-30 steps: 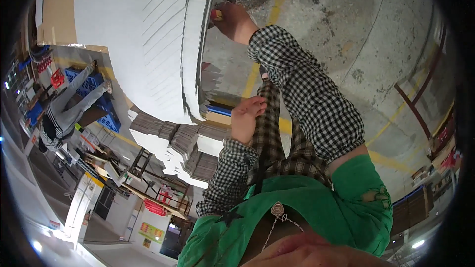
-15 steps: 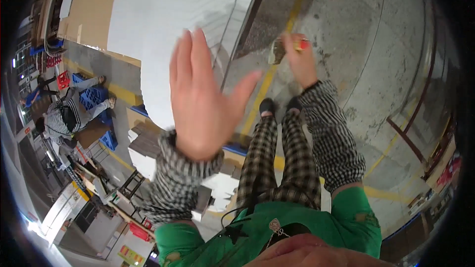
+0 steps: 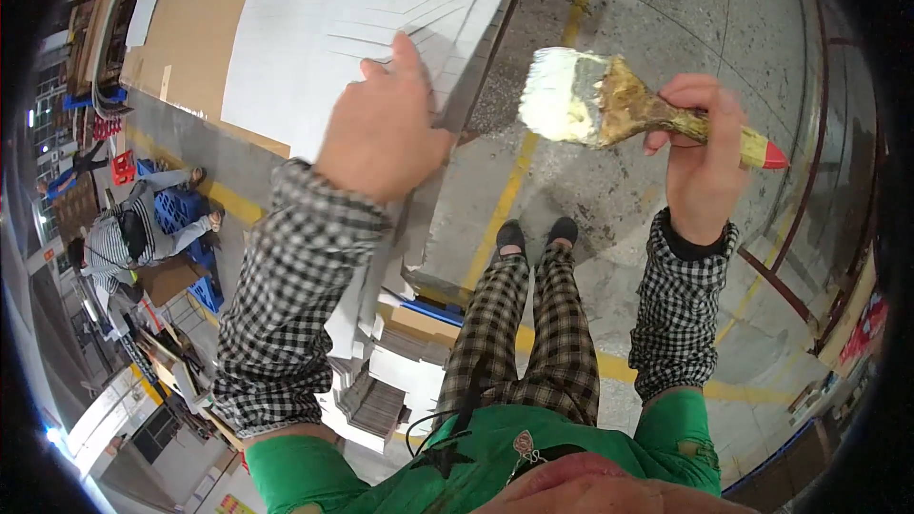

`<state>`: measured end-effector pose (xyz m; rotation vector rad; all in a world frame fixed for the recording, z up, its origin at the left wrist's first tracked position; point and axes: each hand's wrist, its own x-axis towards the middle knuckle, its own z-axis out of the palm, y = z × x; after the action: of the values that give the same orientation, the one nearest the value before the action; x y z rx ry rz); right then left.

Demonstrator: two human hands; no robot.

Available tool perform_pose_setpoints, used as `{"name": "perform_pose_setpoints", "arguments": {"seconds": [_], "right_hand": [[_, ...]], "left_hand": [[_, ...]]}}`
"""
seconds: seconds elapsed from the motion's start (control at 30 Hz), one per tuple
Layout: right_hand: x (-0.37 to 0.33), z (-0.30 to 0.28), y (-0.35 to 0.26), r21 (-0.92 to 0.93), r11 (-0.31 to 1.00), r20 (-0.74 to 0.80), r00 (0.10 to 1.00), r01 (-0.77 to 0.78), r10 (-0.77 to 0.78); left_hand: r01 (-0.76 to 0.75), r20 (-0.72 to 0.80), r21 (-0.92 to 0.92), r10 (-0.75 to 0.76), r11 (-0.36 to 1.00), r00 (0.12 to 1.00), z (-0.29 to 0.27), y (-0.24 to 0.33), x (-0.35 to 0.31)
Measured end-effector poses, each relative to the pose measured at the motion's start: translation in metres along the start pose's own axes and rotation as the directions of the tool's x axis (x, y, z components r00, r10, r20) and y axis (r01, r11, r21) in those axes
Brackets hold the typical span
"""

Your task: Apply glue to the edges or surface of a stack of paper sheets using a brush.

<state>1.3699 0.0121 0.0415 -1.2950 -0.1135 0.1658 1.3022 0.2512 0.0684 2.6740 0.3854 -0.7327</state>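
Observation:
My right hand (image 3: 703, 157) is closed round the handle of a wide paintbrush (image 3: 647, 112), held up over the floor. White paste coats its bristles, which face left; the handle ends in a red tip. Over the right part of a spread of overlapping white sheets (image 3: 314, 29), my left hand (image 3: 381, 133) reaches out palm down. Its index finger is stretched away from me and the other fingers are partly bent, with nothing visible in them. Whether the fingertip touches a sheet I cannot tell.
Brown cardboard (image 3: 195, 33) lies beside the white sheets. Below the left arm are stacked grey-brown pieces (image 3: 367, 405). A person in a striped top (image 3: 119, 238) bends near blue crates (image 3: 181, 209) at the far left. A yellow line (image 3: 514, 176) crosses the concrete floor.
The brush has come up and right, now broadside to view. My left hand has gone from flat, spread fingers to a pointing index finger. The sheets' layered edges now show more sharply.

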Motion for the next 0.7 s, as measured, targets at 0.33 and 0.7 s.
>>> {"name": "perform_pose_setpoints", "arguments": {"seconds": [0.33,0.7], "right_hand": [[-0.005,0.035,0.012,-0.104,0.994,0.143,0.990,0.034,-0.019],[-0.023,0.046,0.022,-0.316,0.948,0.245,0.969,0.045,0.036]], "left_hand": [[-0.105,-0.092,-0.003,0.104,0.994,0.990,-0.004,-0.005,-0.008],[-0.145,-0.109,0.001,0.145,0.989,0.983,0.002,-0.011,-0.012]]}}
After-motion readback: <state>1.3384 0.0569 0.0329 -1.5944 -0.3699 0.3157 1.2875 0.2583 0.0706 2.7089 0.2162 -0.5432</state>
